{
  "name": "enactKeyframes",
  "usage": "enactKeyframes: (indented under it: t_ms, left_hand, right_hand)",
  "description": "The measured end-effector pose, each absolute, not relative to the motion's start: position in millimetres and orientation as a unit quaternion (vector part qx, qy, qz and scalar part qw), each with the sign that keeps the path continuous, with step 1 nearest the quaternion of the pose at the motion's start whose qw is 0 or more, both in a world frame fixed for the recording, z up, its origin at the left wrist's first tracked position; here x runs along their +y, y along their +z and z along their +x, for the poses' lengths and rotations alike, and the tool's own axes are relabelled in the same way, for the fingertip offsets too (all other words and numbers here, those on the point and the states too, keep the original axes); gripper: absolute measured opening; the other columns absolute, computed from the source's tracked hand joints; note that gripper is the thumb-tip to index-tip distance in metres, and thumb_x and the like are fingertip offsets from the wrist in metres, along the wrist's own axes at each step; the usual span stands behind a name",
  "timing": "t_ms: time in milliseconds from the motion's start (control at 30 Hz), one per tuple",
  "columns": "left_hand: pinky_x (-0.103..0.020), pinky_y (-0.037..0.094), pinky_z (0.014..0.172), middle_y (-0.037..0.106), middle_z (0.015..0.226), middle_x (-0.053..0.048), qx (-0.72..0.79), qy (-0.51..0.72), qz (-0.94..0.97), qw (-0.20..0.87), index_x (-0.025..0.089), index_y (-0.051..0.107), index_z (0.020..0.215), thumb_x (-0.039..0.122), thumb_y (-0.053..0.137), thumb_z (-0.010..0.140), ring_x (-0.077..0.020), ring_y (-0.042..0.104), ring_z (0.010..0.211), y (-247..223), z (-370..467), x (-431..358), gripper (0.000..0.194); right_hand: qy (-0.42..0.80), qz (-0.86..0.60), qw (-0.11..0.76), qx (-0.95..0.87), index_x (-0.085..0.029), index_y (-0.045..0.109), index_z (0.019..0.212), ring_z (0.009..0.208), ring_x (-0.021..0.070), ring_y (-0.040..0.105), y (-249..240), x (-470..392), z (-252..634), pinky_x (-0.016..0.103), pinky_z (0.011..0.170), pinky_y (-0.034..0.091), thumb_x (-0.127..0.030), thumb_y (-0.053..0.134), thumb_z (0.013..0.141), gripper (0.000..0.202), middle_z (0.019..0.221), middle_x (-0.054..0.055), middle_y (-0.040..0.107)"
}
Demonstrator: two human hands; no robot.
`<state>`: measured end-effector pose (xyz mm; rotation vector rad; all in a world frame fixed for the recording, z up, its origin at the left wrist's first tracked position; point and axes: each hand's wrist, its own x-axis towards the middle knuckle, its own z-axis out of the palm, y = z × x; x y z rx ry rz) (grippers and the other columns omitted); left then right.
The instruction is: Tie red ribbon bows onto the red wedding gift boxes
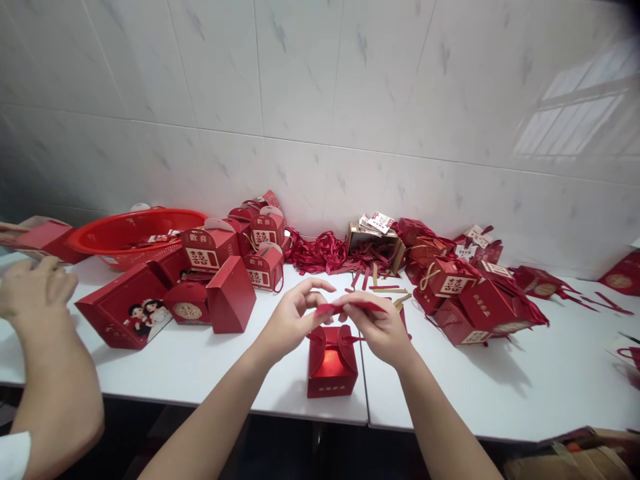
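Note:
My left hand (295, 313) and my right hand (381, 327) meet above a small red gift box (332, 383) near the table's front edge. Between the fingertips of both hands stretches a flat piece of red ribbon (370, 306); each hand pinches it. The gift box stands upright, its curved top flaps drawn inward with a gap that shows a shiny red inside. More ribbon sticks out on both sides of its top, just under my hands. Whether that ribbon joins the piece in my fingers is hidden.
Finished-looking red boxes (204, 250) and a red plastic basin (95, 233) stand left. Behind lie a heap of red ribbons (317, 252) and an open carton (400, 252) with cards on top. More red boxes (487, 303) are piled right. Another person's arm (55, 360) reaches in at left.

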<state>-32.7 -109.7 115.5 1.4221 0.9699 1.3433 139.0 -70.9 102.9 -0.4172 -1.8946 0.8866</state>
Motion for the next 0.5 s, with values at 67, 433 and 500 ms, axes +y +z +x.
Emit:
enactKeyframes:
  t_ms: [67,433,500]
  left_hand:
    - [-0.024,0.042,0.06,0.058,0.061,0.004,0.365,0.528,0.544,0.54,0.019,0.057,0.097,0.021,0.064,0.073,-0.0126,0.056,0.06,114,-37,-108,0.025]
    - [-0.033,0.048,0.075,0.068,0.081,-0.006,0.407,0.548,0.569,0.458,0.02,0.068,0.102,0.028,0.056,0.083,-0.0209,0.064,0.078,111,-36,-109,0.024]
    - [-0.033,0.045,0.083,0.069,0.094,-0.005,0.441,0.58,0.594,0.34,0.024,0.068,0.105,0.027,0.058,0.083,-0.0216,0.062,0.088,105,-35,-112,0.024]
  right_hand:
    - [0.324,-0.121,0.427,-0.835,-0.024,0.068,0.101,0.074,0.0148,0.065,103,-66,146,0.029,0.068,0.053,-0.022,0.044,0.092,0.025,0.084,0.003,0.07]
    - [0.042,-0.132,0.44,-0.887,-0.03,0.061,0.118,0.096,0.0226,0.061,97,-62,152,0.042,0.082,0.049,-0.012,0.047,0.089,0.037,0.102,0.005,0.07]
    - [0.068,-0.151,0.498,-0.851,-0.031,0.059,0.122,0.1,0.0236,0.06,91,-64,154,0.043,0.085,0.049,-0.011,0.049,0.087,0.042,0.106,0.006,0.068]
